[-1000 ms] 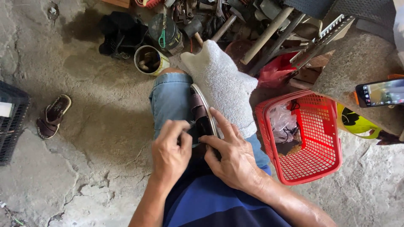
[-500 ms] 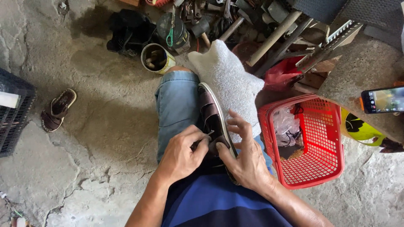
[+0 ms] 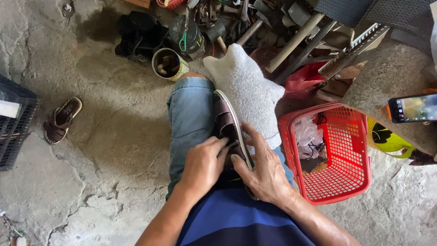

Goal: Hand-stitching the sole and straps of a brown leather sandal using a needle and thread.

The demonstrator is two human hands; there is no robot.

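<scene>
A dark brown shoe with a white sole edge (image 3: 227, 120) lies on its side between my knees, toe pointing away. My left hand (image 3: 202, 166) presses on the shoe's near end, fingers curled over its upper. My right hand (image 3: 261, 171) grips the same end from the sole side, thumb on the white rim. A grey-white towel (image 3: 248, 89) covers my right knee, beside the shoe. My left leg wears blue jeans (image 3: 189, 116). What lies between the fingertips is hidden.
A red plastic basket (image 3: 359, 175) with a bag inside stands to my right. Ahead lie a tin can (image 3: 169, 64), hammers and other tools (image 3: 236, 25). A brown sandal (image 3: 61, 119) and a dark crate (image 3: 16, 127) sit left. A phone (image 3: 414, 108) rests on a concrete block.
The view has shifted slightly, so the shoe and both hands sit lower and more central. My hands have stayed on the shoe's near end, fingers shifting a little.
</scene>
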